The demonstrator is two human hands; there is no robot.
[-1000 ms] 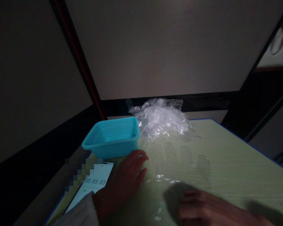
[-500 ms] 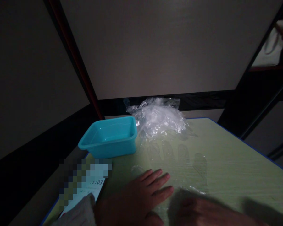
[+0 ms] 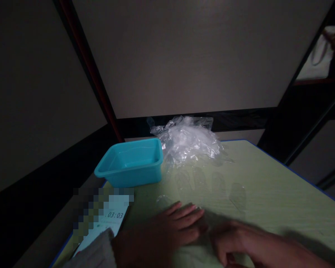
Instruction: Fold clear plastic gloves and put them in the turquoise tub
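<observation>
A clear plastic disposable glove [image 3: 199,178] lies spread on the table, its fingers pointing away from me. My left hand [image 3: 178,227] rests flat over the palm area of this glove, fingers stretched out and close together. Just to the right, my right hand [image 3: 237,240] is low over the near part of the glove, with its fingers curled down and drawn together. What those fingers pinch, if anything, is hidden beneath the hand.
Crumpled clear plastic [image 3: 188,139] is heaped at the back of the table [image 3: 279,193]. Left of it stands a turquoise plastic basin [image 3: 134,175]. A phone [image 3: 111,219] with a lit timer screen lies at the left edge. Dark-framed panels [image 3: 195,56] rise behind the table.
My right hand has shifted slightly up, and its curled fingers now show more clearly. The left hand stays nearly in place, its fingers closer together. The glove's fingers lie where they were.
</observation>
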